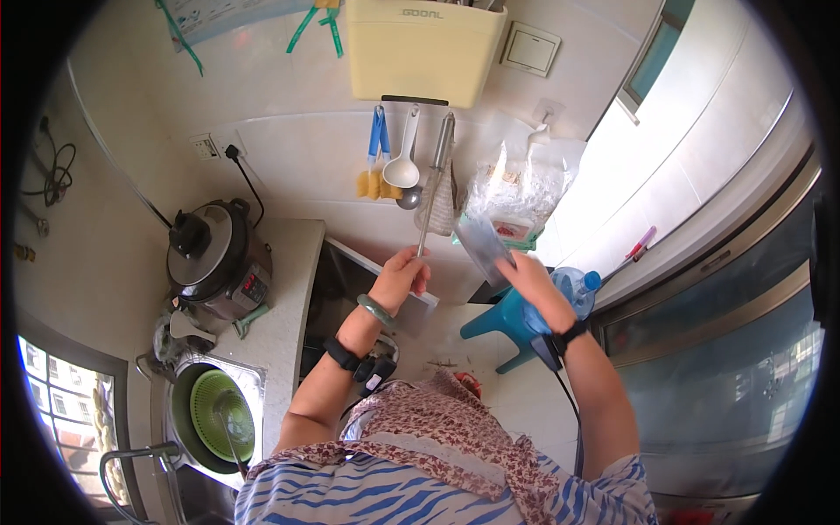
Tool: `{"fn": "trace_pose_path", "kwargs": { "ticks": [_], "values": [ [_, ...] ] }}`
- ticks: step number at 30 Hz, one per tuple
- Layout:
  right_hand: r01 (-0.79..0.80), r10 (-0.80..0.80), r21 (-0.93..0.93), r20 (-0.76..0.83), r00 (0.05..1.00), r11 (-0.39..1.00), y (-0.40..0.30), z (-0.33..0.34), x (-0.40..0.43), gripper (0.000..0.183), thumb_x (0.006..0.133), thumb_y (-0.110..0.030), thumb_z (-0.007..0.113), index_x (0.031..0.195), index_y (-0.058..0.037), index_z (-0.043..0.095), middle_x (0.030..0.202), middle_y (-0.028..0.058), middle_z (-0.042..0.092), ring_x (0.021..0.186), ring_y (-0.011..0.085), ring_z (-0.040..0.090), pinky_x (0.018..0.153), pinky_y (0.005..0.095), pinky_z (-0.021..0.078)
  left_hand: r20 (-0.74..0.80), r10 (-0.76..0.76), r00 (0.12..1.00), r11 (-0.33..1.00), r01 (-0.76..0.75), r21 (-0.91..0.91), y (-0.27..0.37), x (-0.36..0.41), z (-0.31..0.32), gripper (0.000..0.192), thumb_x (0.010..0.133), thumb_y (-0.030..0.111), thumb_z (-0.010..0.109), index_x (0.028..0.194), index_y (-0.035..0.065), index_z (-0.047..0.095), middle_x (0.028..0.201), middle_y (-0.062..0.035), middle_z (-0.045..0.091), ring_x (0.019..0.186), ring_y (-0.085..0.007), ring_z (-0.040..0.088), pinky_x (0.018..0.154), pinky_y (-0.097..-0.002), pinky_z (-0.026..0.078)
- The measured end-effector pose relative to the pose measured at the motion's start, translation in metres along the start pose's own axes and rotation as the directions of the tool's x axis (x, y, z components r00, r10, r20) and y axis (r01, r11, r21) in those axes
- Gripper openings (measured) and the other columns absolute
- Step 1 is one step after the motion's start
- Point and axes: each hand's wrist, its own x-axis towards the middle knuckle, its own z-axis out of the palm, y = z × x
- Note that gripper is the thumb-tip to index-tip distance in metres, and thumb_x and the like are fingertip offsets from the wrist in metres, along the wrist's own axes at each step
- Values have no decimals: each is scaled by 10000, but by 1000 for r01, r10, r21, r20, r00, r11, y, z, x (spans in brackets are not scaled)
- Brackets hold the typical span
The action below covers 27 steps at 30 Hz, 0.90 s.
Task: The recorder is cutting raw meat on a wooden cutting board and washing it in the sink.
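My left hand (401,274) is closed around the lower end of a thin metal rod (428,213). The rod slants up toward a thicker metal handle (444,141) by the wall hooks; whether that handle hangs from a hook is unclear. In my right hand (528,279) is a broad-bladed knife, apparently a cleaver (482,246), blurred by motion. Its blade points up and left, to the right of the rod and apart from it. Behind the two hands hang a white measuring spoon (401,172), a blue-handled brush (378,141) and a knitted cloth (440,203).
A cream utensil caddy (423,56) is mounted above. Plastic-wrapped packages (512,197) hang at right. Below them, a blue water jug (569,289) rests on a teal stool (495,325). An electric pressure cooker (220,259) stands on the left counter (279,335), beside a sink holding a green colander (207,410).
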Motion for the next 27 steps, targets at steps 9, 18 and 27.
{"fn": "trace_pose_path", "kwargs": {
  "ticks": [9, 18, 27],
  "values": [
    [-237, 353, 969, 195, 915, 77, -19, 20, -107, 358, 865, -58, 508, 1207, -90, 405, 821, 24, 510, 646, 100, 500, 573, 288, 464, 6, -3, 1000, 998, 3, -58, -9, 2, -1, 198, 926, 117, 398, 1093, 47, 477, 735, -28, 540, 563, -110, 498, 515, -224, 417],
    [285, -283, -25, -246, 927, 958, -120, 7, -26, 486, 797, -116, 576, 1253, -130, 408, 757, 118, 554, 630, 304, 566, 542, 366, 463, -47, -14, 999, 998, 11, -64, -14, 8, 14, 234, 909, 115, 413, 1119, 29, 470, 712, -34, 552, 544, -110, 508, 499, -220, 424],
    [320, -352, -266, -82, 932, 909, -85, 35, -7, 509, 771, -129, 588, 1252, -173, 426, 830, 126, 580, 715, 327, 585, 594, 403, 473, -64, 25, 998, 998, -28, -50, -20, 6, 5, 146, 924, 121, 400, 1006, 45, 493, 744, -31, 547, 567, -108, 505, 520, -227, 426]
  ]
}}
